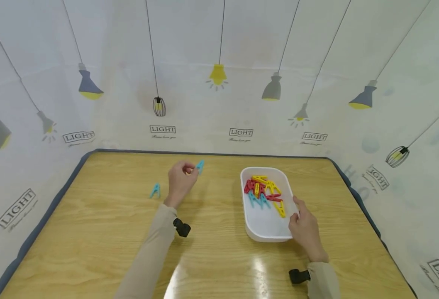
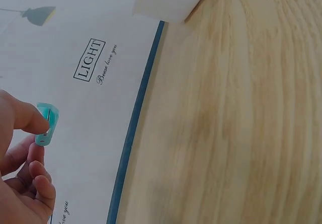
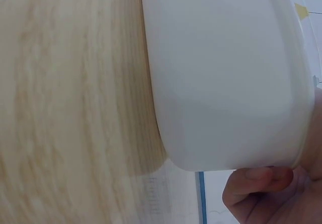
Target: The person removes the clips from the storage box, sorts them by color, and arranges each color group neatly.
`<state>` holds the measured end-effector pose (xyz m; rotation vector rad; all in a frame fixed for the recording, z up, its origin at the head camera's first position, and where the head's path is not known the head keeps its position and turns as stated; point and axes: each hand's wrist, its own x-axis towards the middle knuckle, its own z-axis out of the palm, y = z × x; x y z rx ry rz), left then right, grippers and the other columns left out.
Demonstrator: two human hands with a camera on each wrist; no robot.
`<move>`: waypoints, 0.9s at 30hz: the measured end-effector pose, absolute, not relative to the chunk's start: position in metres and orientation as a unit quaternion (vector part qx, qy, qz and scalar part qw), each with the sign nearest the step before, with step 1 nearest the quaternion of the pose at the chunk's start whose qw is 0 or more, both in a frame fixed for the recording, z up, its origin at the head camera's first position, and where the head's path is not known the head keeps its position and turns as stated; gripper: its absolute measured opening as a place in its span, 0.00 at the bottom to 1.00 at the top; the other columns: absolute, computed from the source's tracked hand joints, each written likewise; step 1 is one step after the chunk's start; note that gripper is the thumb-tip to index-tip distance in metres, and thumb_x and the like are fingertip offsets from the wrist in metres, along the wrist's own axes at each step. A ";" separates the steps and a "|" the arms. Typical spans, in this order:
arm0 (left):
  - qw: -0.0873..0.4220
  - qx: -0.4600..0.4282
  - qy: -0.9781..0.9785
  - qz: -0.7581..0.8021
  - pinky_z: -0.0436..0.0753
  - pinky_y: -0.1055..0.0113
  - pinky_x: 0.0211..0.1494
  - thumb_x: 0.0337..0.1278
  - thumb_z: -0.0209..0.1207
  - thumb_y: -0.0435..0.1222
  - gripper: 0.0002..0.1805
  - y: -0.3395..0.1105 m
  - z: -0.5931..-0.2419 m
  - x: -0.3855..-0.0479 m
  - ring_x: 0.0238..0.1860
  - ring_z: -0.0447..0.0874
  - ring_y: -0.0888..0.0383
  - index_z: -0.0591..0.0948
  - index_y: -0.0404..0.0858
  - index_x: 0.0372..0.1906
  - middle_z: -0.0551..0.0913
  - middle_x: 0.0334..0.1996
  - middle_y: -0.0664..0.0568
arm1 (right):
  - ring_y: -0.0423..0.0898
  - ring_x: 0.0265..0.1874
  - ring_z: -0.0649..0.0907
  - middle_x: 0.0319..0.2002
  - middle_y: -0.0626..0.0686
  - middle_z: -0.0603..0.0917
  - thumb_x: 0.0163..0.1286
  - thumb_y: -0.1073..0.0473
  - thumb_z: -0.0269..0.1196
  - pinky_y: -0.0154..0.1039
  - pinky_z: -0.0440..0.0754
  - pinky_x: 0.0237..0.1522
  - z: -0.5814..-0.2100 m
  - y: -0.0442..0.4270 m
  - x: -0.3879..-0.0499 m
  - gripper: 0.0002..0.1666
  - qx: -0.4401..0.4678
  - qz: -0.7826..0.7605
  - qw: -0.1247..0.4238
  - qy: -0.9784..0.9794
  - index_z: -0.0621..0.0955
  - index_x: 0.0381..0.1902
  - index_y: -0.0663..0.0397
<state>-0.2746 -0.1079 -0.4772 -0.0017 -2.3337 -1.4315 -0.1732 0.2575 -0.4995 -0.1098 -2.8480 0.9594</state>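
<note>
Thumb and fingertips of my left hand (image 1: 181, 181) pinch a light-blue clothespin (image 1: 200, 167), raised off the table left of the tub. In the left wrist view the clothespin (image 2: 47, 125) shows between thumb and finger, the other fingers loosely curled. My right hand (image 1: 306, 228) grips the right rim of a white plastic tub (image 1: 257, 228), thumb at the rim. From the right wrist, curled fingers (image 3: 251, 181) show against the end of the tub (image 3: 226, 83). Several red, yellow and blue clothespins (image 1: 272, 187) lie heaped in its far part. Another blue clothespin (image 1: 155, 190) lies on the table, left of my left hand.
The wood-grain table (image 1: 92, 232) has a dark blue border along its back and sides. Behind it hangs a pale curtain (image 1: 189, 79) printed with lamps and lettering. Black camera mounts sit on both wrists.
</note>
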 end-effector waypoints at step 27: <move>0.200 0.126 -0.883 -0.405 0.73 0.59 0.31 0.61 0.61 0.40 0.07 -0.157 -0.523 -0.238 0.29 0.80 0.50 0.83 0.40 0.34 0.83 0.29 0.48 | 0.45 0.20 0.68 0.23 0.54 0.70 0.71 0.69 0.48 0.35 0.65 0.22 -0.499 0.257 -0.173 0.32 -0.035 0.317 0.070 -0.945 0.64 0.74 0.66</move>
